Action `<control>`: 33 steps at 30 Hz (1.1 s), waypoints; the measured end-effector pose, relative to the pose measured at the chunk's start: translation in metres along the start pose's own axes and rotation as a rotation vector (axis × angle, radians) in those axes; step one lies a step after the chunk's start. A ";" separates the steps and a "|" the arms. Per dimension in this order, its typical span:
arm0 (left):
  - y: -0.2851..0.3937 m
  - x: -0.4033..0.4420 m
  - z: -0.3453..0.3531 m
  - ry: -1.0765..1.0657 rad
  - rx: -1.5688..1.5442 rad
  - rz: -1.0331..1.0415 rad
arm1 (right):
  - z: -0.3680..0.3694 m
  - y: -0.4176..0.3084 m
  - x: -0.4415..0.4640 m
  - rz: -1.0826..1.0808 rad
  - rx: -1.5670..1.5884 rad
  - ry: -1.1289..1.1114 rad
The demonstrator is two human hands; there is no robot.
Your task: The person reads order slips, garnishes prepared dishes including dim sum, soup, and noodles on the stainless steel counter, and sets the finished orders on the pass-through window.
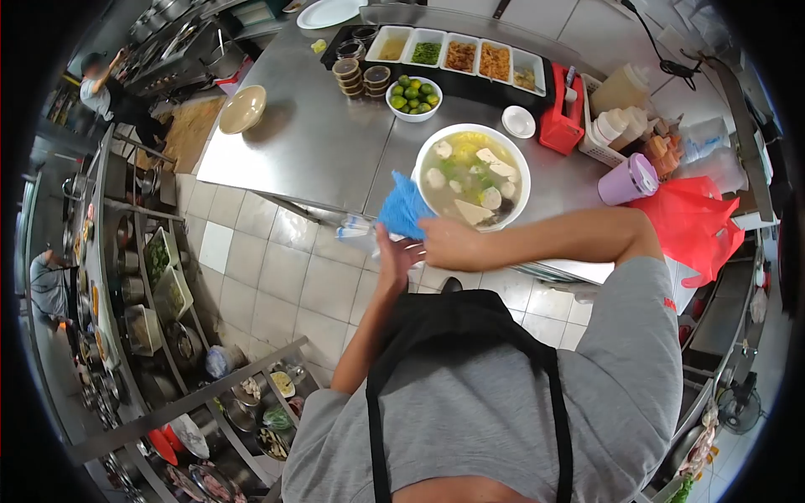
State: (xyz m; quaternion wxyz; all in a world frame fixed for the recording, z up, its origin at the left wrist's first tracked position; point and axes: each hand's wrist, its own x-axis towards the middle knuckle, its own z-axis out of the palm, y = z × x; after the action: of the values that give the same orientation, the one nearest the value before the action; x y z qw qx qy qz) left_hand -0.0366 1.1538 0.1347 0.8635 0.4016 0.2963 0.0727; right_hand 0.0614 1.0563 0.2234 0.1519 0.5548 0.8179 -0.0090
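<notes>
At the front edge of the steel table, my two hands are close together. My right hand (454, 244) is closed at the lower end of a crumpled blue cloth or plastic piece (404, 205); its exact kind is unclear. My left hand (397, 258) is curled just below, with its thumb up, around a clear plastic packet (356, 229) with white and blue parts. The packet's contents are too blurred to name. Just beyond my right hand stands a large white bowl of soup (425, 189), with tofu slabs, pale balls and chopped greens in the broth.
A bowl of green citrus (414, 95), stacked sauce cups (348, 74) and white topping trays (426, 48) line the back. Right are a red holder (562, 117), purple tumbler (627, 180) and red bag (692, 222). A tan bowl (243, 110) sits left. Two people work further left.
</notes>
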 end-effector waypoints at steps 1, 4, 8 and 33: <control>-0.001 0.002 -0.016 0.005 0.020 -0.081 | 0.000 -0.011 -0.014 -0.023 -0.096 -0.039; 0.002 0.000 -0.051 0.127 0.289 0.035 | 0.006 -0.031 -0.053 0.011 -0.142 -0.136; 0.019 0.003 -0.051 0.166 0.436 0.282 | 0.042 -0.036 -0.110 0.395 0.025 -0.075; -0.001 0.076 0.043 0.009 -0.029 0.385 | 0.120 -0.005 -0.051 1.536 1.889 2.067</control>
State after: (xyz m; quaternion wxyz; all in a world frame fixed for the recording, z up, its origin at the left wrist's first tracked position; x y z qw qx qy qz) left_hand 0.0497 1.1524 0.1211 0.8379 0.4380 0.2169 0.2428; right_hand 0.1029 0.9859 0.1218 0.8568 -0.4745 0.1952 0.0514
